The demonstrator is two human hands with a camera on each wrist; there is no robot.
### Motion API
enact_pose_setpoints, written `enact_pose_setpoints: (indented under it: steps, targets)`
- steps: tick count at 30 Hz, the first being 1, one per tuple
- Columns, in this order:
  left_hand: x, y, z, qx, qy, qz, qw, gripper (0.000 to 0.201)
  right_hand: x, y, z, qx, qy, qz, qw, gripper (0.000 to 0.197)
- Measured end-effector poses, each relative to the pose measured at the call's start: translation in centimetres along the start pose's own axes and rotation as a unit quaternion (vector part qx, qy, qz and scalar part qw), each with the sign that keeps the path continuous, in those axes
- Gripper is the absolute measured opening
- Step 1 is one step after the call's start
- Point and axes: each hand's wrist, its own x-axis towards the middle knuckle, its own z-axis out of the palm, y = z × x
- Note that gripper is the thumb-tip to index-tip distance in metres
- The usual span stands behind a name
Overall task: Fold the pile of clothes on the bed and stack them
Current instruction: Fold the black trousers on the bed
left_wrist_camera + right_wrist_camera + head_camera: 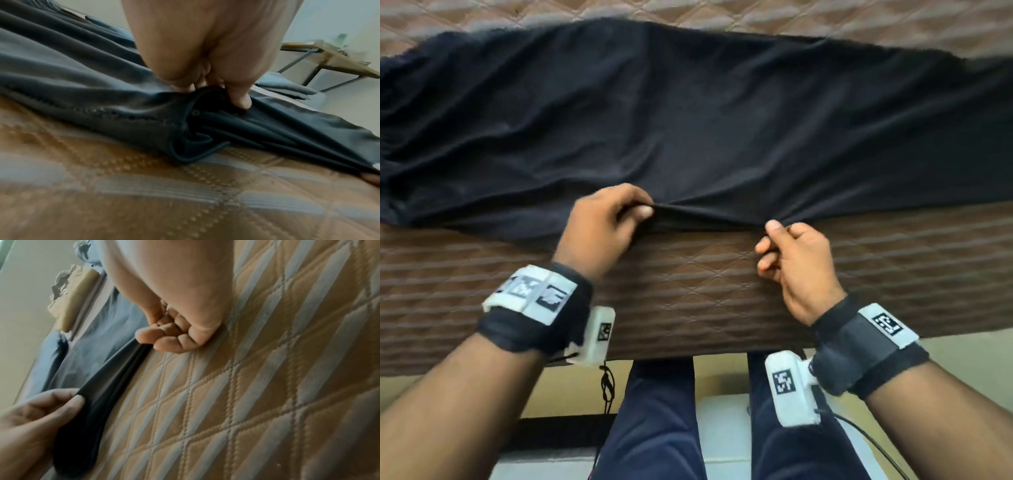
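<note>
Bed (722,291) with a brown quilted, striped cover filled most of the head view; pale floor showed at the near edge, between the person's dark trouser legs. In the left wrist view a wooden table (337,61) on a dark metal frame stood far right, blurred; the items on it could not be made out.

Hidden or unclear: the garment (688,120), black, ran off the left and right edges of the head view, so its full outline and type could not be told. Its far edge was motion-blurred. In the right wrist view grey-blue cloth (115,331) lay beyond the garment; whether folded clothes or bedding could not be told. A tan shape at far left of that view was too blurred to name.

Position: garment lay spread across the bed, left to right, its near hem bunched at the near edge of the bed.

Left hand (602,226): fingers curled, thumb and fingertips pinching a fold of the near hem. The left wrist view confirmed cloth gathered under the fingertips (239,100).

Right hand (794,260): just right of the left, thumb and curled fingers pinching the same hem, cloth drawn taut between the two hands.
</note>
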Motion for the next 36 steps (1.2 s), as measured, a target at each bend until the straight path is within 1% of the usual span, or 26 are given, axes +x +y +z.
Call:
enact_pose_setpoints:
  steps: [2, 4, 5, 6, 7, 8, 9, 10, 11, 12, 13, 15, 17, 19, 21, 22, 23, 24, 26, 28, 29, 30, 32, 34, 35, 36]
  targets:
    - [0.4, 1.0, -0.4, -0.004, -0.013, -0.016, 1.000, 0.013, -0.6, -0.1, -1.0, -0.030, -0.040, 0.021, 0.999, 0.021]
    - [0.5, 2.5, -0.3, 0.053, -0.016, 0.028, 0.998, 0.022, -0.6, -0.5, -2.4, -0.076, -0.068, 0.024, 0.995, 0.019]
    - [0.6, 3.4, 0.0, 0.103, -0.019, 0.070, 0.992, 0.031, -0.5, -0.8, -3.2, -0.109, -0.060, -0.010, 0.992, 0.020]
    - [0.6, 4.1, 0.2, 0.142, -0.024, 0.117, 0.983, 0.037, -0.2, -1.1, -4.0, -0.152, -0.035, -0.074, 0.985, 0.020]
    - [0.9, 5.3, 1.2, 0.168, -0.032, 0.162, 0.972, 0.039, 0.4, -1.7, -5.6, -0.198, 0.001, -0.161, 0.967, 0.019]
    - [1.2, 6.4, 2.7, 0.190, -0.050, 0.193, 0.961, 0.042, 1.2, -2.3, -7.6, -0.254, 0.034, -0.255, 0.932, 0.016]
    - [1.2, 7.4, 4.2, 0.220, -0.078, 0.196, 0.952, 0.046, 2.1, -3.0, -9.6, -0.327, 0.060, -0.334, 0.882, 0.016]
    - [1.2, 8.6, 5.8, 0.252, -0.114, 0.170, 0.946, 0.053, 3.3, -3.8, -12.0, -0.403, 0.090, -0.384, 0.826, 0.023]
    - [1.1, 9.6, 7.2, 0.277, -0.140, 0.131, 0.942, 0.059, 4.6, -4.6, -14.6, -0.467, 0.122, -0.403, 0.778, 0.032]
    - [0.9, 10.7, 8.5, 0.289, -0.146, 0.098, 0.941, 0.063, 5.6, -5.4, -17.3, -0.514, 0.154, -0.395, 0.745, 0.040]
    - [0.7, 11.9, 9.5, 0.295, -0.135, 0.079, 0.943, 0.063, 6.6, -6.1, -20.1, -0.541, 0.182, -0.375, 0.730, 0.046]
    - [1.1, 14.5, 11.2, 0.300, -0.078, 0.094, 0.946, 0.059, 8.0, -7.4, -25.1, -0.554, 0.239, -0.346, 0.719, 0.052]
    - [3.1, 17.9, 13.5, 0.285, -0.040, 0.118, 0.951, 0.055, 9.0, -8.9, -28.6, -0.556, 0.270, -0.362, 0.698, 0.052]
    - [6.1, 21.3, 16.3, 0.258, -0.047, 0.138, 0.955, 0.055, 10.2, -10.3, -29.4, -0.577, 0.236, -0.406, 0.668, 0.053]
    - [9.4, 24.2, 18.9, 0.240, -0.077, 0.150, 0.956, 0.059, 11.7, -11.3, -28.9, -0.617, 0.167, -0.442, 0.630, 0.057]
    - [11.1, 24.9, 19.7, 0.242, -0.091, 0.135, 0.957, 0.062, 12.4, -11.6, -28.5, -0.640, 0.139, -0.445, 0.611, 0.061]
    - [12.7, 25.0, 19.9, 0.247, -0.099, 0.101, 0.959, 0.066, 13.1, -11.9, -28.6, -0.659, 0.126, -0.433, 0.602, 0.067]
    - [13.9, 24.3, 19.7, 0.250, -0.092, 0.052, 0.962, 0.068, 13.7, -12.2, -28.9, -0.669, 0.126, -0.404, 0.611, 0.073]
    - [15.3, 22.2, 18.6, 0.269, -0.057, -0.052, 0.960, 0.072, 14.6, -12.6, -31.4, -0.657, 0.161, -0.336, 0.655, 0.084]
    - [15.0, 21.3, 17.2, 0.305, -0.026, -0.089, 0.948, 0.076, 14.6, -12.5, -33.5, -0.636, 0.203, -0.292, 0.685, 0.090]
    - [14.7, 21.8, 17.1, 0.314, -0.025, -0.076, 0.946, 0.076, 14.2, -12.6, -33.5, -0.632, 0.212, -0.283, 0.690, 0.092]
    - [14.6, 22.9, 17.6, 0.314, -0.034, -0.041, 0.948, 0.077, 13.9, -12.8, -32.8, -0.630, 0.212, -0.288, 0.689, 0.092]
    - [14.6, 25.0, 19.9, 0.311, -0.078, 0.056, 0.945, 0.077, 13.7, -13.2, -30.2, -0.633, 0.182, -0.329, 0.677, 0.089]
    - [14.7, 26.2, 22.2, 0.306, -0.111, 0.106, 0.940, 0.075, 14.4, -13.7, -29.0, -0.640, 0.153, -0.339, 0.672, 0.083]
    - [14.9, 26.4, 22.9, 0.304, -0.118, 0.104, 0.940, 0.073, 14.9, -14.0, -29.5, -0.633, 0.159, -0.324, 0.685, 0.080]
    - [15.1, 26.1, 23.4, 0.304, -0.118, 0.096, 0.940, 0.072, 15.3, -14.0, -30.7, -0.612, 0.180, -0.302, 0.709, 0.077]
